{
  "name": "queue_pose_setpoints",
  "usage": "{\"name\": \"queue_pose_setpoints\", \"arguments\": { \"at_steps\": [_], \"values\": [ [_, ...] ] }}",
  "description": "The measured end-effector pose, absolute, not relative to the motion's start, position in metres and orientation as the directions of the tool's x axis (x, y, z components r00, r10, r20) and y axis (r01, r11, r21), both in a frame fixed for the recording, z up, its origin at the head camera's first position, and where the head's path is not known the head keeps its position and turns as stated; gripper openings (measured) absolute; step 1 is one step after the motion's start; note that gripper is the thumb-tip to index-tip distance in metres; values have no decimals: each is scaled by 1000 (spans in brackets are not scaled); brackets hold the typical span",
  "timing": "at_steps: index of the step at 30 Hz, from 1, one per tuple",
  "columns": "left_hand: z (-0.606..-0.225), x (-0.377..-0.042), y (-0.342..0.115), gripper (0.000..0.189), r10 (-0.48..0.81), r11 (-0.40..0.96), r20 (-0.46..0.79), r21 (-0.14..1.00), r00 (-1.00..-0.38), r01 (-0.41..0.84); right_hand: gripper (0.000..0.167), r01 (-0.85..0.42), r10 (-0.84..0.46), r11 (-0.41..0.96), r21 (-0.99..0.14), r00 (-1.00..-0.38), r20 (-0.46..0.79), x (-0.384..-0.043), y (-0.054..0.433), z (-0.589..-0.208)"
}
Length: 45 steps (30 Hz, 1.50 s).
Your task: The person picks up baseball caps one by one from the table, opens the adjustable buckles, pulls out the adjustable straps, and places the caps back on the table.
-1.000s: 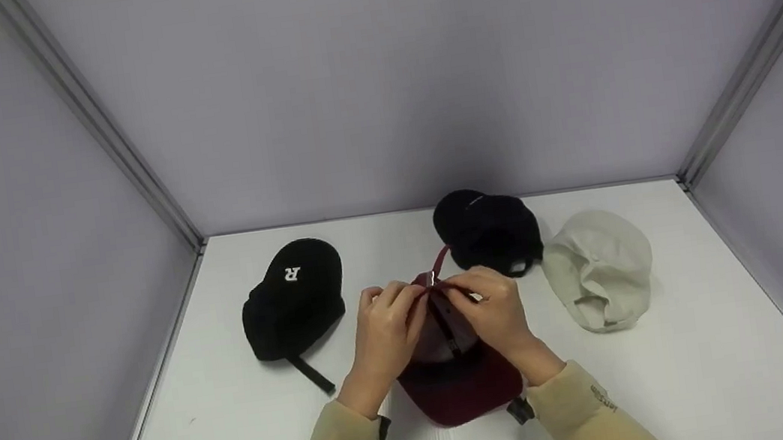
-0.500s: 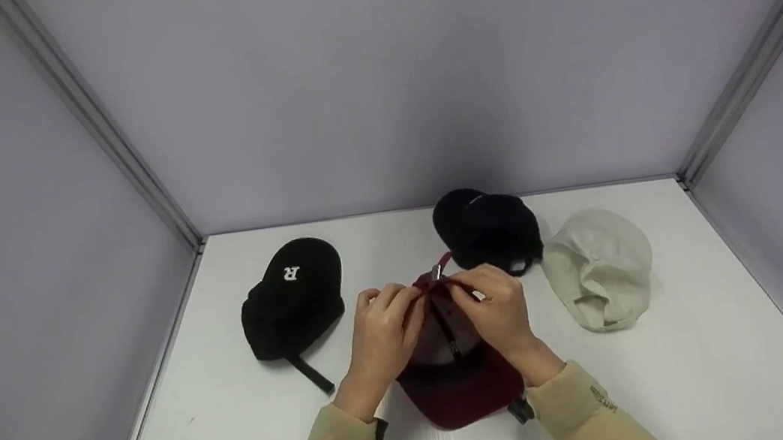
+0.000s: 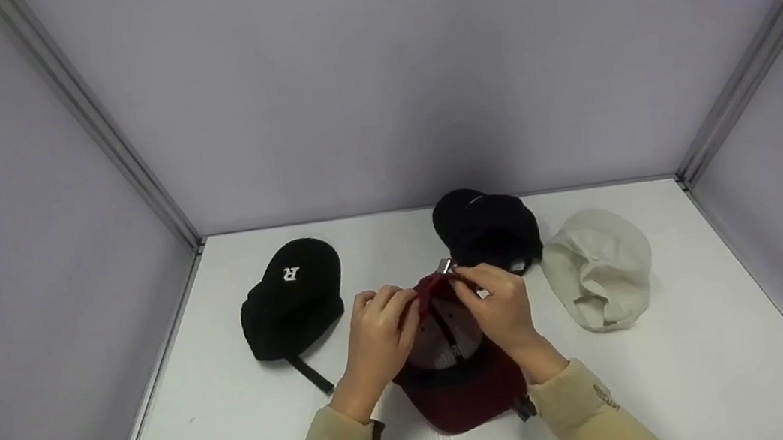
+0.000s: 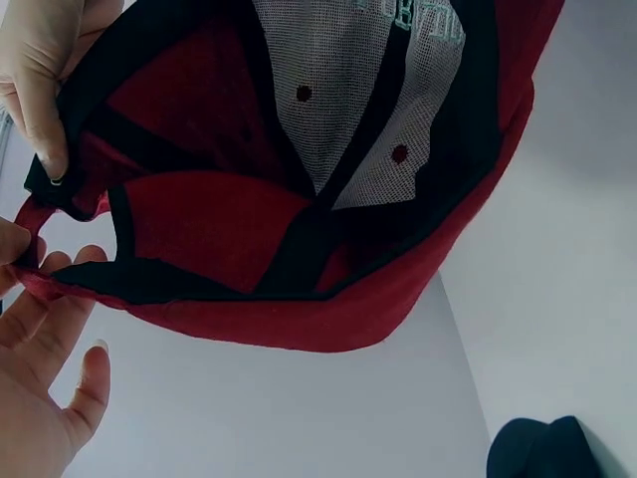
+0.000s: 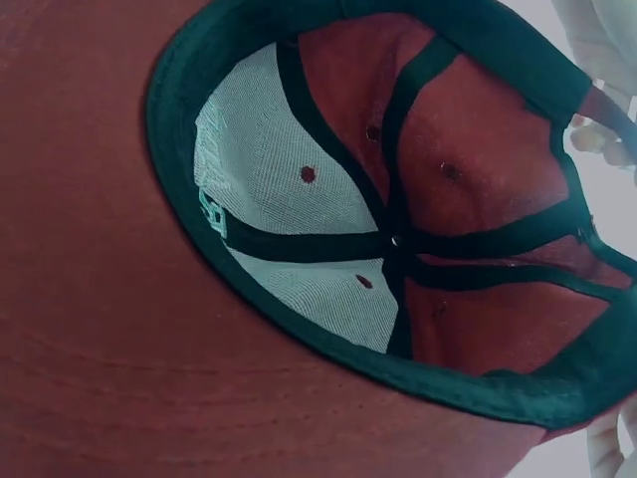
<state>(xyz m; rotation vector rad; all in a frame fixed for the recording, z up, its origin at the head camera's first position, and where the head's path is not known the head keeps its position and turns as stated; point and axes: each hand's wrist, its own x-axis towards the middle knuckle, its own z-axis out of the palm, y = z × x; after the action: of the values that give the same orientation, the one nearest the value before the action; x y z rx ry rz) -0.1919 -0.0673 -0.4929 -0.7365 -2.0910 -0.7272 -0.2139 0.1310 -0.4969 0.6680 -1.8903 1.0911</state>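
In the head view a dark red baseball cap (image 3: 464, 401) is held with its brim towards the person and its inside facing up. My left hand (image 3: 380, 335) pinches the cap's back edge on the left. My right hand (image 3: 500, 308) pinches the back strap on the right, with fingertips right by a metal buckle (image 3: 444, 266). The left wrist view shows the red cap's dark inner band (image 4: 299, 297) and fingers at both sides of the back opening. Grey mesh lining (image 5: 289, 159) fills the front of the crown in the right wrist view.
A black cap (image 3: 293, 308) with a white R lies left, its loose strap (image 3: 311, 374) trailing over the white table (image 3: 713, 367). Behind my right hand sits another black cap (image 3: 495, 229), beside a crumpled cream cap (image 3: 602, 268). Grey panels (image 3: 374, 86) enclose the table's back and sides.
The buckle has shifted right towards my right fingertips, and the red strap end that stuck up behind it is now hidden. The hands have spread slightly, showing more of the cap's inside.
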Motion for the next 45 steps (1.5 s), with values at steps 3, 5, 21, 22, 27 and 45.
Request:
{"name": "queue_pose_setpoints", "arguments": {
  "at_steps": [3,5,21,22,27,45],
  "values": [
    [-492,-193,-66,7,244,680,815,242,-525,692,15,-767,-61,490,-414,-504,862,-213,131,-496],
    [-492,-193,-65,9,244,692,814,234,-527,683,15,-774,-77,504,-384,-483,872,-213,131,-495],
    [-484,-193,-64,5,243,675,838,216,-488,706,12,-824,-80,514,-237,-321,944,-214,133,-486],
    [-484,-193,-65,4,242,673,838,218,-490,707,13,-825,-78,510,-241,-324,943,-214,133,-486],
    [-485,-195,-68,6,236,661,841,228,-487,715,19,-831,-49,492,-261,-325,944,-214,134,-483],
    [-502,-190,-93,11,309,471,807,329,-502,819,22,-810,59,327,-487,-496,866,-199,129,-457]
  ]
}}
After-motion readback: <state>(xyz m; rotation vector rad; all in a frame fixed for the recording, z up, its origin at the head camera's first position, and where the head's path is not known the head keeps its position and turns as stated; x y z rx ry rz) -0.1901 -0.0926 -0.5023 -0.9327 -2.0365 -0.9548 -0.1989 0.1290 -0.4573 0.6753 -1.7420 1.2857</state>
